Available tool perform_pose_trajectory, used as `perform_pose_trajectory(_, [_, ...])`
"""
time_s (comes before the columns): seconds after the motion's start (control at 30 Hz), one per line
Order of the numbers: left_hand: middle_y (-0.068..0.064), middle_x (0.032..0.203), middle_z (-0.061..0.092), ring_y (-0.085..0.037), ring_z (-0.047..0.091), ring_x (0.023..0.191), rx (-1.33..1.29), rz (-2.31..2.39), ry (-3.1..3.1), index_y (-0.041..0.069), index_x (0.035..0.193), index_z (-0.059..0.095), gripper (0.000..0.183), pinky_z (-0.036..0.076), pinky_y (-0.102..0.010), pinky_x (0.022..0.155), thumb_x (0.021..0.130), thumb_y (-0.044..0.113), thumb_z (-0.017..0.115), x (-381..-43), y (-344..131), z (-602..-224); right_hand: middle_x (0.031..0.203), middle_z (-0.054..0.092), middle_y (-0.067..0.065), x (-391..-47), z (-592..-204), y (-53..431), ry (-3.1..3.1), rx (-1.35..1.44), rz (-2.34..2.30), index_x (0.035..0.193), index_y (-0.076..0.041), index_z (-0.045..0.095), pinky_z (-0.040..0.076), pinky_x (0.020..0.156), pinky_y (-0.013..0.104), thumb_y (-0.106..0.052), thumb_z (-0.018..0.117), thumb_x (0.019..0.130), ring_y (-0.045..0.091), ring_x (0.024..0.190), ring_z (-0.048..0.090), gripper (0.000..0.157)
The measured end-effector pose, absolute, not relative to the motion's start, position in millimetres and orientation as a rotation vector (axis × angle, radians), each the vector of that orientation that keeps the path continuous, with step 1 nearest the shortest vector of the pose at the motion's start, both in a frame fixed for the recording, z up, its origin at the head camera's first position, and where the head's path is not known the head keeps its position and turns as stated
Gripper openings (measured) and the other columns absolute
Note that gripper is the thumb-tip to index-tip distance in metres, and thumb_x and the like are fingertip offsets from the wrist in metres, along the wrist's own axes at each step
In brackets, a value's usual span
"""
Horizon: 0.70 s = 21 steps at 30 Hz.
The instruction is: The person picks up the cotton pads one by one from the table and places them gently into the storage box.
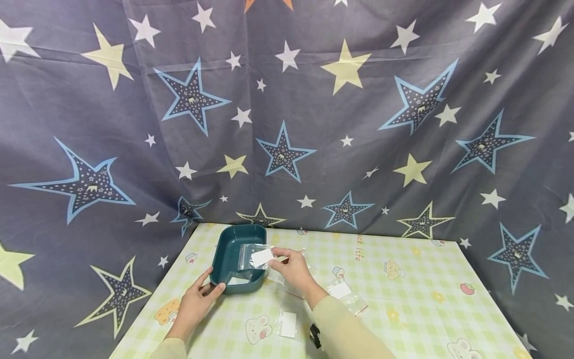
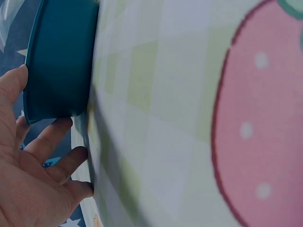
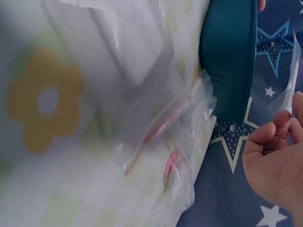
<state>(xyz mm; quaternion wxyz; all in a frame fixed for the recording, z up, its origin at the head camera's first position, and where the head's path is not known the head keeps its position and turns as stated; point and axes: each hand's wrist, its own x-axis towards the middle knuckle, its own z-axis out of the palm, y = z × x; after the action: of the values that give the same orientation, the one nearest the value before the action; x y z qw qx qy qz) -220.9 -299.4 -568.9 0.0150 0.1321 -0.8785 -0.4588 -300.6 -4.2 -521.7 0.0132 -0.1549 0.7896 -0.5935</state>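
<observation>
A dark teal plastic tray (image 1: 217, 257) with rounded corners stands at the back left of the table. My left hand (image 1: 196, 301) holds its near left corner, thumb at the rim and fingers against the outer wall (image 2: 61, 61). Between thumb and fingertips, my right hand (image 1: 293, 271) pinches a clear zip bag (image 1: 261, 257) with a white card in it. That bag hangs over the tray's right side; in the right wrist view it shows edge-on as a thin bag (image 3: 289, 80). Another bag with a white piece (image 1: 237, 280) lies inside the tray at its near end.
More clear bags with white cards lie on the table: one bag (image 1: 339, 289) right of my right wrist, another bag (image 1: 288, 324) nearer me, and one partly under my right hand. A star-patterned curtain (image 1: 305, 219) hangs behind the checked tablecloth (image 1: 417, 309).
</observation>
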Motion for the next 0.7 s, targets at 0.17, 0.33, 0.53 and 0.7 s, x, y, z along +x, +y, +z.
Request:
perform_pose_trajectory(0.17, [-0.025,0.154,0.057,-0.044,0.054,0.146,0.417,-1.444,-2.732,0.025,0.171,0.03,0.088,0.053,-0.057,0.113,0.1,0.054,0.072,-219.8,-300.2,-569.2,0.127,0.074,0.015,-294.3,-522.7,-15.1,2.432,-0.485,-1.841,0.136,-0.009,0.075,0.055,0.073,0.022,-0.014,0.079,0.097,0.021,0.091,0.068,0.04])
perform_pose_trajectory(0.33, [-0.025,0.153,0.057,-0.044,0.054,0.146,0.402,-1.454,-2.718,0.025,0.171,0.03,0.087,0.052,-0.057,0.114,0.1,0.053,0.072,-218.6,-299.0,-566.6,0.129,0.074,0.016,-290.0,-522.6,-20.6,2.454,-0.505,-1.797,0.139,-0.01,0.073,0.055,0.069,0.02,-0.016,0.079,0.098,0.02,0.09,0.069,0.042])
perform_pose_trajectory(0.53, [-0.023,0.152,0.059,-0.042,0.055,0.146,0.414,-1.434,-2.719,0.026,0.171,0.031,0.086,0.05,-0.058,0.116,0.1,0.051,0.073,-219.6,-299.4,-569.0,0.133,0.076,0.011,-286.1,-523.5,-24.3,2.501,-0.479,-1.755,0.139,-0.013,0.074,0.061,0.072,0.032,-0.018,0.081,0.096,0.012,0.086,0.068,0.044])
perform_pose_trajectory(0.7, [-0.023,0.151,0.06,-0.042,0.056,0.145,0.411,-1.424,-2.713,0.025,0.171,0.032,0.085,0.051,-0.058,0.115,0.1,0.051,0.073,-220.1,-300.5,-572.1,0.129,0.079,0.0,-285.4,-525.0,-27.6,2.586,-0.441,-1.674,0.137,-0.024,0.076,0.043,0.105,0.071,-0.026,0.083,0.094,0.004,0.085,0.069,0.043])
